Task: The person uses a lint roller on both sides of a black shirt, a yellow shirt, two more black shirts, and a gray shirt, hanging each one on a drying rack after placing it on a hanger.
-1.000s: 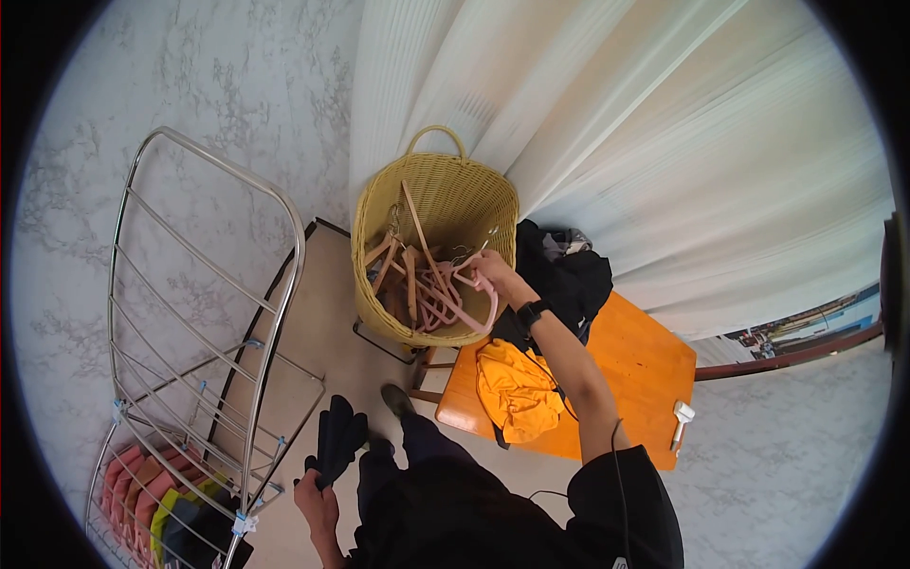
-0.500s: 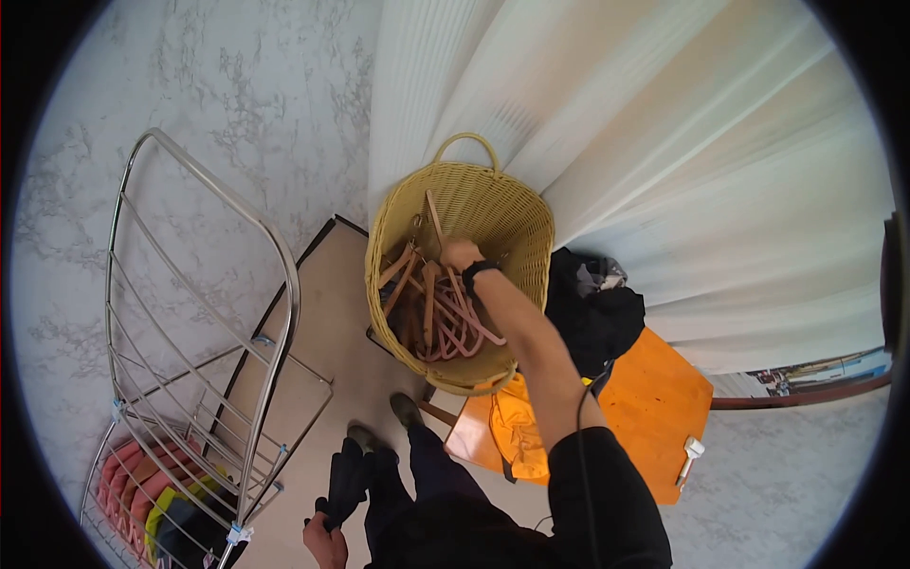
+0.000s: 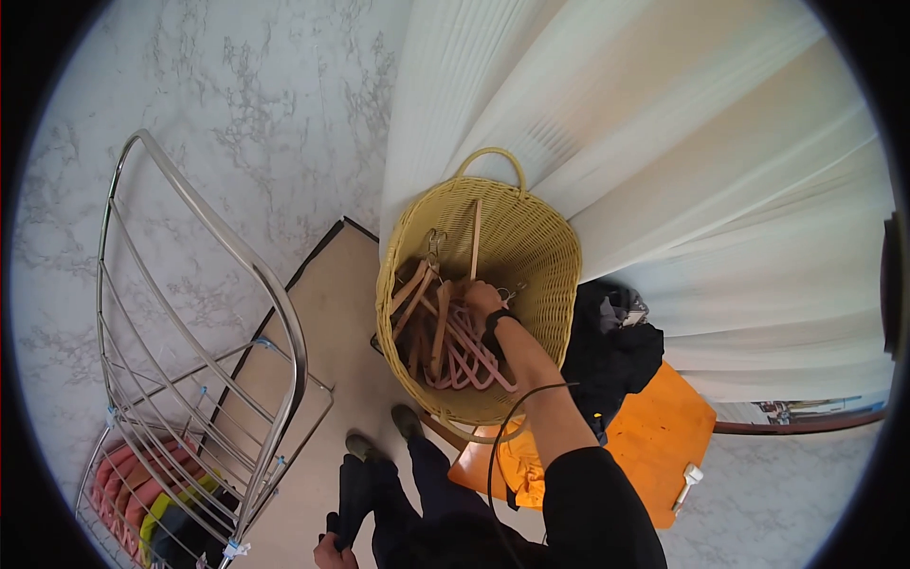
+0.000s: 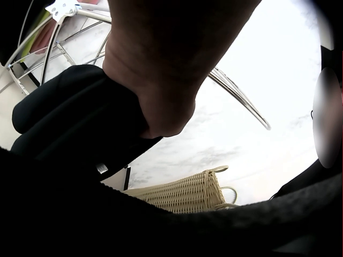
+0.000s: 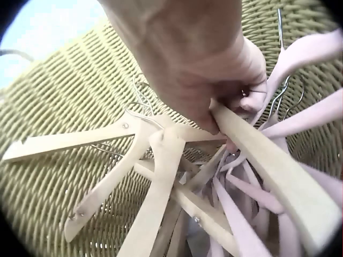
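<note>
The wicker basket stands in the middle of the head view, its mouth up and one looped handle at the far rim. Behind it hangs a white curtain in long folds; a marbled wall rises beyond its left side, and beige floor with a dark edge strip lies to its left. To its right and nearer the person is an orange desk, with black clothes, a bright orange cloth and a small white object on it. Well to the basket's left is a metal drying rack, with pink, yellow-green and dark garments at its lower part.

Inside the basket, the right hand has its fingers curled on a wooden hanger. In the head view the hanger's long axis runs almost straight from the hand toward the far rim; in the right wrist view it slants down to the lower right. More wooden hangers and pink hangers lie about it at mixed angles. The left hand, nearer the person than the basket, grips a folded dark cloth.
</note>
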### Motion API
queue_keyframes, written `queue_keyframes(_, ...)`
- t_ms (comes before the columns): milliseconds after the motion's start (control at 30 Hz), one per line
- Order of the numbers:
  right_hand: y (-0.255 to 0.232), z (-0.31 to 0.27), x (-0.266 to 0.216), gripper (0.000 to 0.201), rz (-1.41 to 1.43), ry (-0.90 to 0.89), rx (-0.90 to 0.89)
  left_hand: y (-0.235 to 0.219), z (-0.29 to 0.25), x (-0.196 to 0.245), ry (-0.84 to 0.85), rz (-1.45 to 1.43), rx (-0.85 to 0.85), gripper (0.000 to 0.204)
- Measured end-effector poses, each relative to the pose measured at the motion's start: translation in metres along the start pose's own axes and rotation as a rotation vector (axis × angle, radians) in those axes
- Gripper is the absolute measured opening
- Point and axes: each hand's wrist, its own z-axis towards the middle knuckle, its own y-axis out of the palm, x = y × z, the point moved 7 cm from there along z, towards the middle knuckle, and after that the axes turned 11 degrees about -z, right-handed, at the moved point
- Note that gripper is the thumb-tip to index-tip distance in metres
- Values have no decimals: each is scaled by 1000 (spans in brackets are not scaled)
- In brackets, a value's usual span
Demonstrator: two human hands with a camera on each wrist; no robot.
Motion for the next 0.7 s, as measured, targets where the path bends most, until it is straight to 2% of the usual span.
queue_keyframes(33,-9,-4,0,36,11,-96,21,0,3,2,3,1,-2,29)
queue_keyframes(67,-26,-13,-6,38,23,-191,41,-7,10,17,30,-6,74,19)
queue_keyframes(100,-48,-23,-8,38,22,-186,32,-15,12,29,51,-12,144,8)
queue_keyframes(167,-86,-40,-1,37,439,93,-223,-19,18,39,23,-39,119,8)
queue_keyframes(200,-90,-40,0,37,438,98,-224,-19,19,41,0,-68,106,8)
queue_keyframes(267,-113,-37,5,37,399,92,31,-19,24,41,21,-75,106,7)
queue_keyframes(300,-113,-37,7,37,398,98,31,-19,25,40,38,-83,110,7)
queue_keyframes(367,-111,-35,11,37,626,134,10,-19,27,38,57,-87,106,7)
queue_keyframes(400,-110,-34,14,37,623,141,9,-18,27,37,71,-88,105,7)
queue_keyframes(467,-90,-34,17,29,606,148,-218,-17,27,36,84,-83,100,7)
queue_keyframes(500,-85,-34,21,29,604,151,-219,-16,26,36,96,-78,105,7)
queue_keyframes(567,-59,-42,16,27,751,107,-429,-15,25,34,91,-77,102,7)
queue_keyframes(700,-35,-43,9,24,871,197,-351,-15,20,33,58,-83,100,7)
